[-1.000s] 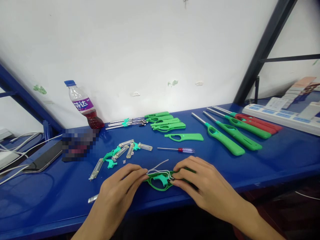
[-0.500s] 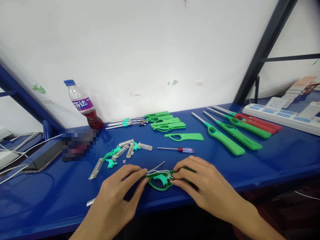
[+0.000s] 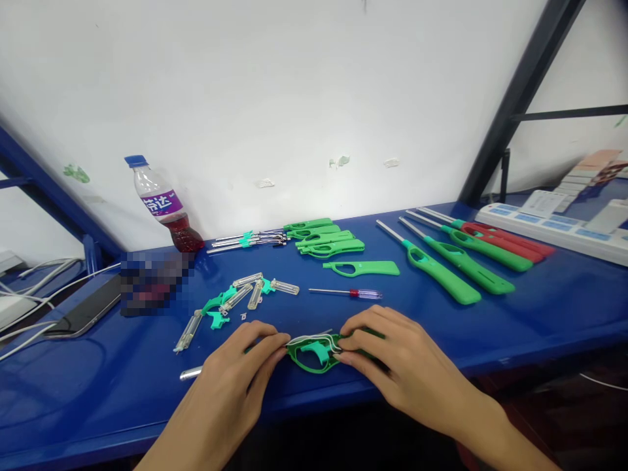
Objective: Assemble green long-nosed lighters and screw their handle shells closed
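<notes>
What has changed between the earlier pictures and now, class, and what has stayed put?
The loose strand, which stuck up beyond the casing, has swung down close to its far edge. The metal tube showing beside the left hand has shifted slightly away from the person. The left and right hands stay at the casing. The screwdriver and bottle stayed put.

It looks like a small assembly workshop: a glossy blue bench (image 3: 118, 399) carries green plastic handle shells (image 3: 348, 246), clear oblong plastic pieces (image 3: 239, 297) and a slim metal screwdriver with a translucent purple handle (image 3: 366, 294).
</notes>
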Demonstrator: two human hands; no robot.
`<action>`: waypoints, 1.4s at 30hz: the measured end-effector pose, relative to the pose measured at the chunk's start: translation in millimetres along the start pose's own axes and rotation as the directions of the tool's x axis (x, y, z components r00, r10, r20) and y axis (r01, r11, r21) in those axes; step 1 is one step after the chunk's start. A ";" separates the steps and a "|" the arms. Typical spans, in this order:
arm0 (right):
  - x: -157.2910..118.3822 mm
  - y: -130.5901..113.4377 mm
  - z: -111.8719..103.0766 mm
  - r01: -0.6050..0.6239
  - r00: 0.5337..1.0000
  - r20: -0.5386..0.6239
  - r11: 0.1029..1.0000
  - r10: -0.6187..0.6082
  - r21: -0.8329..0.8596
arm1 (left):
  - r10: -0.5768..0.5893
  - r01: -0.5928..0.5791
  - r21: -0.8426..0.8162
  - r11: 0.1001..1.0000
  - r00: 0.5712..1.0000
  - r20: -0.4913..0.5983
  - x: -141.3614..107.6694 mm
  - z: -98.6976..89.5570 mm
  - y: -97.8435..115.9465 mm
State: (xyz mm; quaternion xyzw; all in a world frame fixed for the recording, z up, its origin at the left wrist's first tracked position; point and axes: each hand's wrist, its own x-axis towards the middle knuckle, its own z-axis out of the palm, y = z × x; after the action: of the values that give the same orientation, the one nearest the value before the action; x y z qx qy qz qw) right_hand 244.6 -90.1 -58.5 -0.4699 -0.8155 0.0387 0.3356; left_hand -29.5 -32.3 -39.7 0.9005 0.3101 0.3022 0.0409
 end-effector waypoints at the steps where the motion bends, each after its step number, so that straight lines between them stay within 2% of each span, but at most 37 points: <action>1: -0.1 0.1 0.1 0.002 1.000 -0.002 1.000 -0.002 -0.001 | -0.001 0.001 0.000 1.000 1.000 0.011 0.1 0.2 -0.3; 12: -0.1 0.4 0.4 0.004 1.000 0.003 1.000 -0.004 0.002 | 0.008 -0.012 0.049 0.999 0.998 0.068 -0.8 2.6 -4.8; 19: 0.2 0.0 -0.3 0.005 1.000 0.001 1.000 -0.005 0.000 | -0.035 0.029 0.047 0.998 0.990 0.133 -6.3 2.0 -6.5; 29: 0.4 -0.2 -0.7 0.007 1.000 0.005 1.000 -0.007 -0.002 | 0.034 -0.037 0.076 0.996 0.999 0.040 -11.9 11.8 -18.2; 31: 0.7 -0.3 -0.8 0.005 1.000 0.006 1.000 -0.005 -0.003 | -0.013 0.011 0.031 0.999 0.998 0.055 -12.8 17.2 -21.9; 34: 0.8 -0.5 -0.9 0.005 1.000 0.005 1.000 -0.005 -0.005 | -0.168 0.169 -0.072 0.983 0.985 0.025 -12.2 23.3 -23.6; 36: 0.7 -0.6 -1.0 0.007 1.000 0.001 1.000 -0.007 -0.005 | -0.209 0.207 -0.096 0.974 0.978 -0.008 -11.0 23.0 -22.7; 37: 0.7 -0.6 -1.0 0.008 1.000 0.000 1.000 -0.008 -0.006 | -0.180 0.179 -0.083 0.980 0.984 -0.005 -10.5 21.2 -22.1; 39: 0.7 -0.7 -1.2 0.008 1.000 0.001 1.000 -0.008 -0.011 | -0.043 0.044 -0.026 0.999 0.999 0.024 -10.0 15.6 -21.2; 42: 1.0 -1.0 -1.4 0.011 1.000 0.000 1.000 -0.011 -0.022 | 0.098 -0.102 0.062 0.993 0.994 0.057 -10.1 8.1 -20.6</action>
State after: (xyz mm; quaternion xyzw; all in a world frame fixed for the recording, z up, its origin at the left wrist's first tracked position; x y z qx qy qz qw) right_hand 244.4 -90.2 -56.5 -0.4690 -0.8184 0.0276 0.3308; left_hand -42.1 -20.8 -57.0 0.9236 0.2730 0.2692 0.0046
